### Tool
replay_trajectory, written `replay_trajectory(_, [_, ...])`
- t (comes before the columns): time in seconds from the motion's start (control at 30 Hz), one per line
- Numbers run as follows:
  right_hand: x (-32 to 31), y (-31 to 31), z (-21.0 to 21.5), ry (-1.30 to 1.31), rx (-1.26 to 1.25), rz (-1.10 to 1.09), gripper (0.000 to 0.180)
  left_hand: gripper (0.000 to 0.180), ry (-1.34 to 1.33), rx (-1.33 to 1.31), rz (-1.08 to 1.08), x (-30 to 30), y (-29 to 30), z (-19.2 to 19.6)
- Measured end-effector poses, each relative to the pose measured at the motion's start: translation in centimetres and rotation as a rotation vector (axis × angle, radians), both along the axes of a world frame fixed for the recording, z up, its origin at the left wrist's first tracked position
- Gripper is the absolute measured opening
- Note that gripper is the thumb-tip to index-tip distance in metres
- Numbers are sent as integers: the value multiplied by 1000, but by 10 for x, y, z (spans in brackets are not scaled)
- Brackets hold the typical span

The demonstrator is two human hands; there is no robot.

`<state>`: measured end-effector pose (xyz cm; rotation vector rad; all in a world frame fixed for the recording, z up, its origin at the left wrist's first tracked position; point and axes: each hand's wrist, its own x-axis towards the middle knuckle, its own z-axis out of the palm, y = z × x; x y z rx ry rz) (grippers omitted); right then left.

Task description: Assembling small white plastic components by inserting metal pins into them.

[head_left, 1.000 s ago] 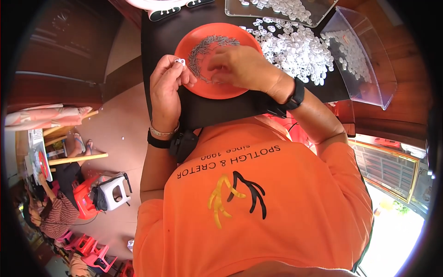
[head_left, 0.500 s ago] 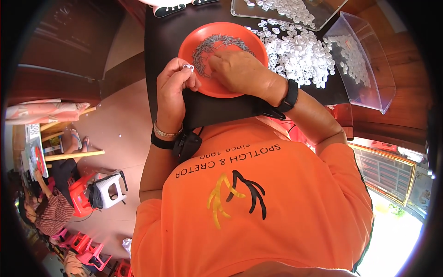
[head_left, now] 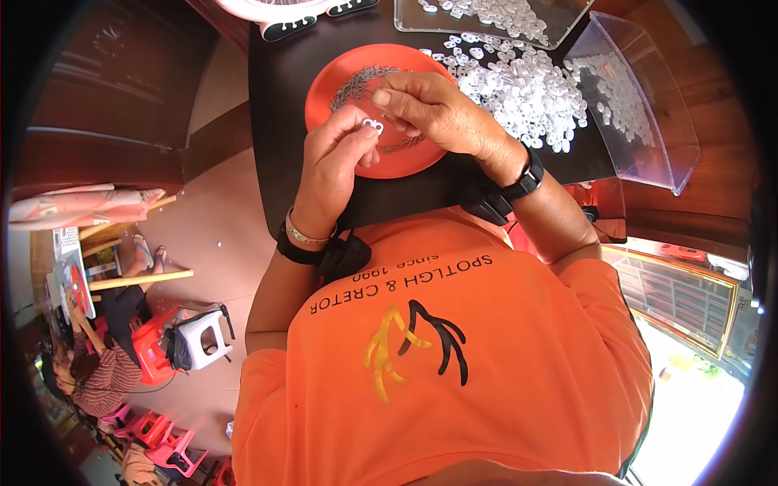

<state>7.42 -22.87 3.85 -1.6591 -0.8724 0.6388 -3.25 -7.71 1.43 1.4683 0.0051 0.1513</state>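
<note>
Bowl (head_left: 405, 166) — screws (head_left: 356, 83) perhaps, bin (head_left: 674, 138) — white pieces (head_left: 621, 101)

A table (head_left: 284, 105) with a matte black top carries the things. A round orange-red plate (head_left: 401, 168) lies on it close to the near edge. Right beside the plate, a loose heap of small white pieces (head_left: 527, 93) is spread on the black surface. Beyond the heap sits a clear tray (head_left: 559, 28), cut off by the upper border. At the far left corner stands a pale pink object (head_left: 300, 11) with black, shoe-like parts, only partly in view.
</note>
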Motion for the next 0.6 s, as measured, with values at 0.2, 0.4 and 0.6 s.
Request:
replay_trajectory(0.2, [-8,-4,5,100,102,97,28,19,-9,-17,-49,2,-5,0])
replay_trajectory(0.4, [-6,-6,-3,65,105,37,28,21,-17,20,-58,1,-6,1])
replay_trajectory(0.6, [-8,-6,-7,-23,76,19,28,21,-28,40,-59,0,-8,2])
